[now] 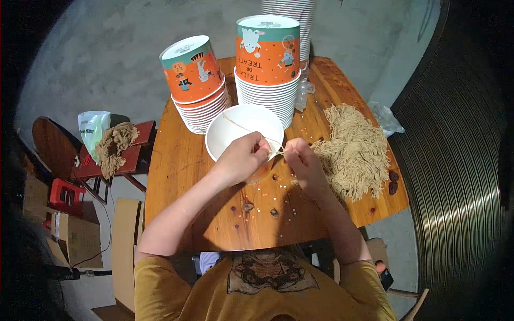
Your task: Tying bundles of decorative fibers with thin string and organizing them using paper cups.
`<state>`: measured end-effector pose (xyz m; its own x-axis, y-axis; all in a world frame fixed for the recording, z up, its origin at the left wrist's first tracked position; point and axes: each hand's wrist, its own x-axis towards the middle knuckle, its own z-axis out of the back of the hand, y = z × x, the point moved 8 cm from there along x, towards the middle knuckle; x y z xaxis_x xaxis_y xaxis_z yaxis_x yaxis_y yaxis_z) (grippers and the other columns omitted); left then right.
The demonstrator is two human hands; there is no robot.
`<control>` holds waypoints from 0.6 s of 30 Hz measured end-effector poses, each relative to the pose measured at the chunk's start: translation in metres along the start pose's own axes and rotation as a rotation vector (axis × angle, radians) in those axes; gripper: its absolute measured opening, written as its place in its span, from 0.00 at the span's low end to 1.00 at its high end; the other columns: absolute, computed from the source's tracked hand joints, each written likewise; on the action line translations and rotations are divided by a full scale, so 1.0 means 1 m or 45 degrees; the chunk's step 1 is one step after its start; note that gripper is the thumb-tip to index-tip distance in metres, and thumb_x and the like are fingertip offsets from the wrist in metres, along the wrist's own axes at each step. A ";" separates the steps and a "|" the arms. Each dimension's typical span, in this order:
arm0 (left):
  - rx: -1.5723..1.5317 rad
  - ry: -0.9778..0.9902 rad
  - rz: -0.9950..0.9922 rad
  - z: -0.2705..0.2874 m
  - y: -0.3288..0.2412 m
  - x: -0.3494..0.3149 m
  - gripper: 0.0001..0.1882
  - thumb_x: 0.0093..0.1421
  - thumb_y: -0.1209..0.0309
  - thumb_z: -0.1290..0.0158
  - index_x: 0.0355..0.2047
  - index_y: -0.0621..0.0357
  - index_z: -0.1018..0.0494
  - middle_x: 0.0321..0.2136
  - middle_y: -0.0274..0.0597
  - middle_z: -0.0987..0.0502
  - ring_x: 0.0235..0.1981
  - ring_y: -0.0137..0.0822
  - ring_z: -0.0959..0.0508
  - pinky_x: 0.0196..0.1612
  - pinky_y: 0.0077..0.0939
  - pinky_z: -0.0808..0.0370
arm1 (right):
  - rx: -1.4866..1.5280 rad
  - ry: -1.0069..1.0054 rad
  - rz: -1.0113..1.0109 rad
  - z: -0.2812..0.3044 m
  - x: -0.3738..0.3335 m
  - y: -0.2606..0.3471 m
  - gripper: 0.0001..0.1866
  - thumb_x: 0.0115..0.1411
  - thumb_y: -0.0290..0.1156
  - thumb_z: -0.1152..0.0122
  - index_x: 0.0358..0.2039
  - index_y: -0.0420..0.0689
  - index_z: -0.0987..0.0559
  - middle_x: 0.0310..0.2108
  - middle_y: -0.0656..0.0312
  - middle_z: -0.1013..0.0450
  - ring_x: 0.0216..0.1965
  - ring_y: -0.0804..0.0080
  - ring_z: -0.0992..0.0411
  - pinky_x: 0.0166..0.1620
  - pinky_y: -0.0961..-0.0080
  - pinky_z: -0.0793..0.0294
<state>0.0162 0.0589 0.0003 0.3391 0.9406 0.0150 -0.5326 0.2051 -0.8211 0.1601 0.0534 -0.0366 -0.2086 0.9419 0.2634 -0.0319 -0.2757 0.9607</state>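
Note:
My left hand (pixel 243 156) and my right hand (pixel 302 162) meet at the near right rim of a white paper bucket (pixel 227 132), which lies with its open mouth toward me. Both hands are closed in a pinch on a thin beige cord (pixel 242 126). From my fingers the cord runs up and left across the bucket's mouth to its far rim. Whether it is knotted between the fingertips is too small to tell. Just right of my right hand a large heap of beige cords (pixel 356 152) covers the tabletop.
Behind the bucket stand two stacks of upturned orange paper buckets (pixel 191 75) (pixel 267 56), with a taller white stack (pixel 302 27) farther back. Small dots are scattered over the wooden table (pixel 225 224). At left, a red bench (pixel 140 140) bears more cords (pixel 115 147) and a plastic bag (pixel 92 128).

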 end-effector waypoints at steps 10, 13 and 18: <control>0.183 -0.159 -0.112 0.007 -0.019 -0.013 0.08 0.58 0.70 0.51 0.31 0.64 0.30 0.27 0.54 0.25 0.32 0.50 0.24 0.36 0.38 0.29 | -0.306 0.009 0.180 0.000 -0.008 0.028 0.07 0.59 0.30 0.45 0.37 0.44 0.29 0.20 0.69 0.38 0.21 0.82 0.40 0.25 0.80 0.38; 0.184 -0.179 -0.150 0.007 -0.023 -0.016 0.08 0.58 0.70 0.51 0.31 0.65 0.30 0.28 0.54 0.25 0.33 0.51 0.24 0.37 0.38 0.29 | -0.745 -0.036 0.437 -0.009 -0.014 0.049 0.12 0.54 0.29 0.40 0.39 0.51 0.29 0.24 0.60 0.28 0.23 0.66 0.28 0.26 0.72 0.29; 0.114 -0.178 -0.139 0.005 -0.021 -0.020 0.07 0.58 0.72 0.51 0.31 0.65 0.31 0.28 0.53 0.25 0.33 0.51 0.25 0.37 0.38 0.29 | -0.898 -0.158 0.701 -0.013 -0.019 0.064 0.10 0.52 0.28 0.40 0.34 0.50 0.30 0.22 0.60 0.29 0.24 0.61 0.27 0.25 0.67 0.28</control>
<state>0.0166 0.0376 0.0198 0.2911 0.9385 0.1855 -0.5675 0.3255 -0.7563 0.1489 0.0152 0.0188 -0.2661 0.6445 0.7168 -0.5591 -0.7089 0.4299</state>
